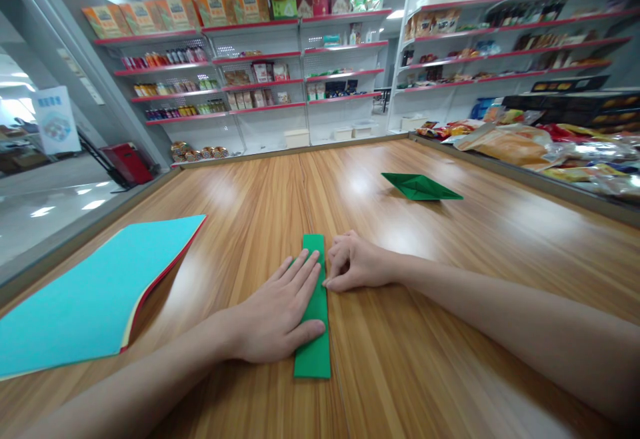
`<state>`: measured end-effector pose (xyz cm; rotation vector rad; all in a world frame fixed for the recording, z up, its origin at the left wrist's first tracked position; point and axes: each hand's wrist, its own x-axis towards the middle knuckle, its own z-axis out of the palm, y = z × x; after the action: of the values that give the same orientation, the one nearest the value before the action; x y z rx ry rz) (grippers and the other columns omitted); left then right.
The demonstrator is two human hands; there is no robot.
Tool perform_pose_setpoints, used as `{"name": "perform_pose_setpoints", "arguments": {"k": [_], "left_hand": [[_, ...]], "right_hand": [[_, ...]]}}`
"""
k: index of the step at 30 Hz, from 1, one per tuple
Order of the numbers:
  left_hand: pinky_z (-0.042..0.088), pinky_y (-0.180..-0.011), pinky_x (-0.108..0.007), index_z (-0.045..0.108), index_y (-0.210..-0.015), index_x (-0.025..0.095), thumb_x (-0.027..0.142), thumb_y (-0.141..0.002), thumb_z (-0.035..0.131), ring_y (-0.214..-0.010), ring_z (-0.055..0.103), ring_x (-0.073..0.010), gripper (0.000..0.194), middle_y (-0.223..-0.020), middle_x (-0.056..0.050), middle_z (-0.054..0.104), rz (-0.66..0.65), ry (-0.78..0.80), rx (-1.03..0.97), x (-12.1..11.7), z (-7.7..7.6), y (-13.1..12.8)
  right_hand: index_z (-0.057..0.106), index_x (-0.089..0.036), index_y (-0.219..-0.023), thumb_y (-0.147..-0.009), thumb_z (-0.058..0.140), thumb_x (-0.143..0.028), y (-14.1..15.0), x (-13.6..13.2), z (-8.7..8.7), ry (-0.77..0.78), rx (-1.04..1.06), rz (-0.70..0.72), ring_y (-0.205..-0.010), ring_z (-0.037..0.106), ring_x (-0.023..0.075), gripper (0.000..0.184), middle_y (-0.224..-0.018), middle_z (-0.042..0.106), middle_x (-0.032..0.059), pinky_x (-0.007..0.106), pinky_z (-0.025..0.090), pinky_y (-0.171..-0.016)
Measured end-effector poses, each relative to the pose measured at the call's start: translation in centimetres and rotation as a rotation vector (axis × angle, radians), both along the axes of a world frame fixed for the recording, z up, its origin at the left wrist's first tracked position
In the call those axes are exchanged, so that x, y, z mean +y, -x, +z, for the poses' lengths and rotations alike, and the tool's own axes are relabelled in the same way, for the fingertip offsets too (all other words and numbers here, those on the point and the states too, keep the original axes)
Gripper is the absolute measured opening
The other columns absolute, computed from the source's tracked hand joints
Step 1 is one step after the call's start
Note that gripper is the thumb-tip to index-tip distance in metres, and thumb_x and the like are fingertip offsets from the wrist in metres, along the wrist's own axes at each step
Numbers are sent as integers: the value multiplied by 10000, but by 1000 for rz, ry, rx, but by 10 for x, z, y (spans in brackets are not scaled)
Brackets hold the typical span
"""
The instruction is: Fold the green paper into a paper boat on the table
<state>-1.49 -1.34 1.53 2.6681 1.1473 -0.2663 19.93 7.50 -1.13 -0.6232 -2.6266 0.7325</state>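
Note:
A long green strip of folded paper (314, 352) lies on the wooden table, pointing away from me. My left hand (280, 312) rests flat across it, fingers stretched out and thumb apart, pressing it against the tabletop. At the strip's right edge is my right hand (357, 262), its fingers curled in. The tip of its thumb touches that edge, and nothing shows inside the curled fingers. Farther back on the right sits a green folded paper boat shape (420, 187), pointed at both ends and apart from both hands.
A stack of coloured paper sheets (110, 279), light blue on top, lies at the left. The wooden table (240, 205) has a raised rim. Packaged goods (525, 145) are heaped beyond its right edge. Stocked shelves (255, 55) stand behind, with a red hand truck (127, 164) at left.

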Motion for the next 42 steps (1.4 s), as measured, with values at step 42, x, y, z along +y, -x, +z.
{"name": "perform_pose_setpoints", "arguments": {"k": [42], "left_hand": [[40,-1158,-501,24,-1498,72,645,-911,226,-1398,-145,-322,845,-1514,-147,-162,-73,48,-44,-13,5,-7]], "right_hand": [[738,-136,-708,-763,637,-396,-8,28,-10,86,18,-313,-585,529,107,284,-612,650,24,234,368,-589]]}}
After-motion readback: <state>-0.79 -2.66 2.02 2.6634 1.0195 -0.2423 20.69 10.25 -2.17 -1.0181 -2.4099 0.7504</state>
